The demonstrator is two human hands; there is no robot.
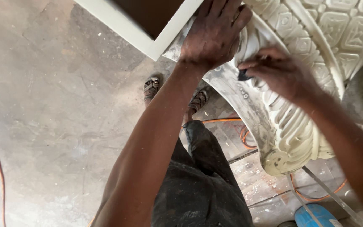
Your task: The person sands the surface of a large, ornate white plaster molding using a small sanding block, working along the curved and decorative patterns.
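Your left hand (215, 33) lies flat, fingers spread, on the upper part of one carved white plaster moulding (290, 134), a curved piece with leaf ribs and patterned squares. Your right hand (280, 73) pinches a small dark sanding scrap (243, 75) against the ribbed edge just beside the left. One white frame corner (148, 40) juts in above. Below, two sandalled feet (152, 88) stand on the dusty concrete floor (55, 126). An orange cable (244, 138) coils under the moulding; one blue container (314, 216), contents unseen, sits at the bottom.
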